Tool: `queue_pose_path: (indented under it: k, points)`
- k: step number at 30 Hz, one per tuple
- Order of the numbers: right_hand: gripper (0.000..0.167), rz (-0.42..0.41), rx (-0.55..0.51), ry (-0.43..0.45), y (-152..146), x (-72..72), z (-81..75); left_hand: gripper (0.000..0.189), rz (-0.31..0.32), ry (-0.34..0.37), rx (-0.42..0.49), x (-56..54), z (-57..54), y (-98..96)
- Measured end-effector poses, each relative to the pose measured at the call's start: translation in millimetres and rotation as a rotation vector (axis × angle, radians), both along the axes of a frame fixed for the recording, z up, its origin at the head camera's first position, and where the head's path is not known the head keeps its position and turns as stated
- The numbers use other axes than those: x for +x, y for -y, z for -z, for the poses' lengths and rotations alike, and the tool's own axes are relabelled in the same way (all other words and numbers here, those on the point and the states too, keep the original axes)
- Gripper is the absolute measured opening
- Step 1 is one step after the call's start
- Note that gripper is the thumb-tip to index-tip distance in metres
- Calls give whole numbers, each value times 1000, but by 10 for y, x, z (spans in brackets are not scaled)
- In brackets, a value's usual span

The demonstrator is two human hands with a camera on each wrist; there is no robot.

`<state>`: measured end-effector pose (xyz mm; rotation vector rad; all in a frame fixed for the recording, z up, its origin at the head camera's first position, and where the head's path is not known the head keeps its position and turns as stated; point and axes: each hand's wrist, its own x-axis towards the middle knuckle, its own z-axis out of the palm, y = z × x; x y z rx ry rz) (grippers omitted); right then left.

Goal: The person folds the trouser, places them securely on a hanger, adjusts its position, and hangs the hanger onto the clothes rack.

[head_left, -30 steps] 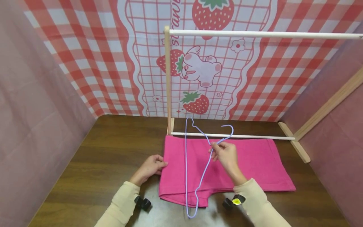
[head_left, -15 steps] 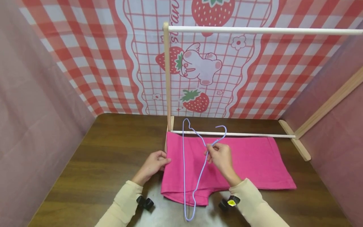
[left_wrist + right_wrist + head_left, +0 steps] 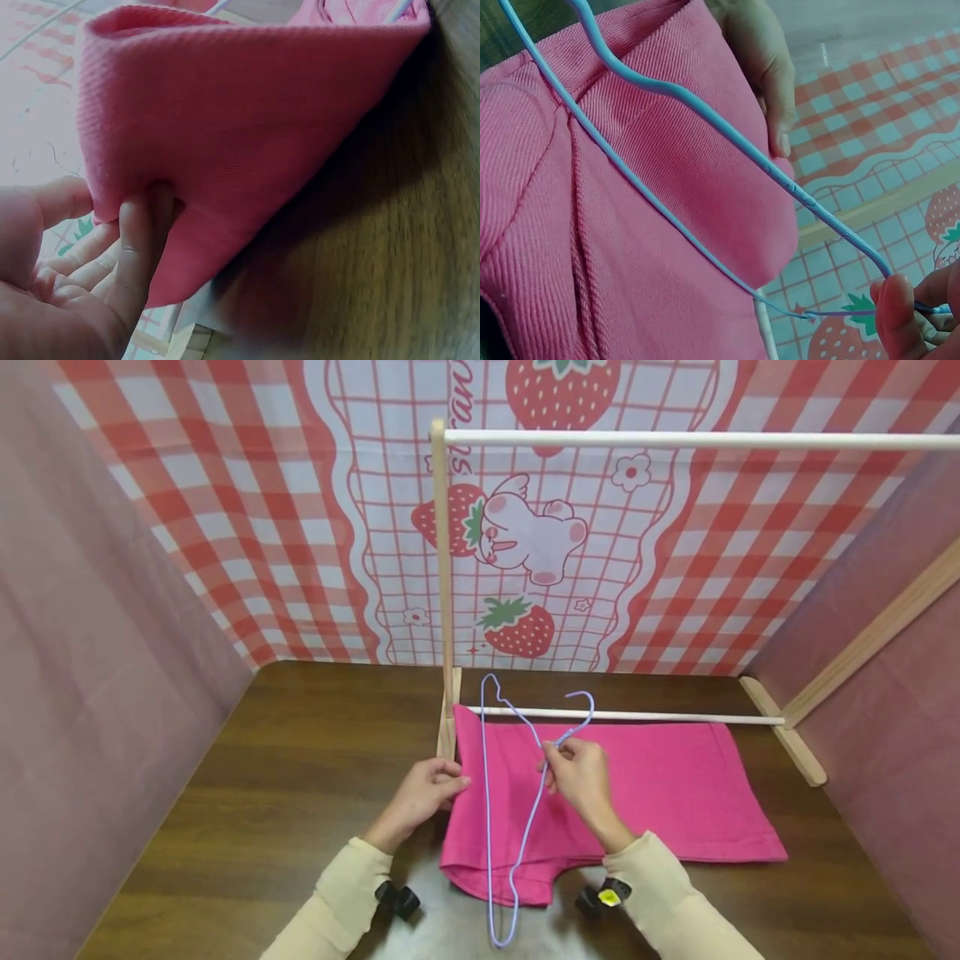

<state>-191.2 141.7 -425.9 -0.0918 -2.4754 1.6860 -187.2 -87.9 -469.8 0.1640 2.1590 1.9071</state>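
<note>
Folded pink shorts [image 3: 675, 793] lie lengthwise on the table. My left hand [image 3: 423, 793] pinches their left edge, the waistband, between thumb and fingers. In the left wrist view that edge of the shorts [image 3: 240, 127] stands raised off the wood, with the fingers beneath the fold. A thin lilac wire hanger [image 3: 487, 810] is held over the left part of the shorts, its hook toward the back right. My right hand [image 3: 585, 772] pinches it just below the hook. In the right wrist view the hanger [image 3: 727, 131] passes diagonally across the pink cloth.
Behind the shorts stands a rack with a wooden post [image 3: 442, 568], a white top rod [image 3: 675, 440] and a low white rod [image 3: 660, 717]. A wooden foot [image 3: 783, 735] is at the right. Checked strawberry cloth [image 3: 247, 510] hangs behind the brown table [image 3: 285, 760].
My left hand has moved right, lifting and bending the waistband edge inward toward the hanger. My right hand has shifted the hanger slightly left. The view has tilted a little.
</note>
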Motion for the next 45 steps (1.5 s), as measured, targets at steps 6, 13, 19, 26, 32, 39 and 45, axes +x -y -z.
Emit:
queue_pose_path:
  k: [6, 13, 19, 26, 32, 39, 45]
  points:
    - [23, -2, 22, 2, -4, -10, -11, 31, 94, -32, 25, 11, -33, -47]
    - [23, -3, 19, -3, 6, -2, -50, 37, 222, -128, -15, 15, -22, -63]
    - [22, -10, -1, -10, 13, 24, -43, 46, 289, -255, -132, 8, 21, -92]
    - [21, -22, 2, -8, 34, 40, -36, 58, 239, -382, -405, 12, 26, -224]
    - [21, -21, 22, -11, 42, 39, -38, 78, 276, -452, -629, -19, 28, -337]
    - [22, -35, 68, -46, 49, 54, -58, 114, 303, -469, -829, -138, 16, -443]
    - [22, -37, 67, -40, 49, 108, -52, 127, 278, -492, -919, -314, 24, -489]
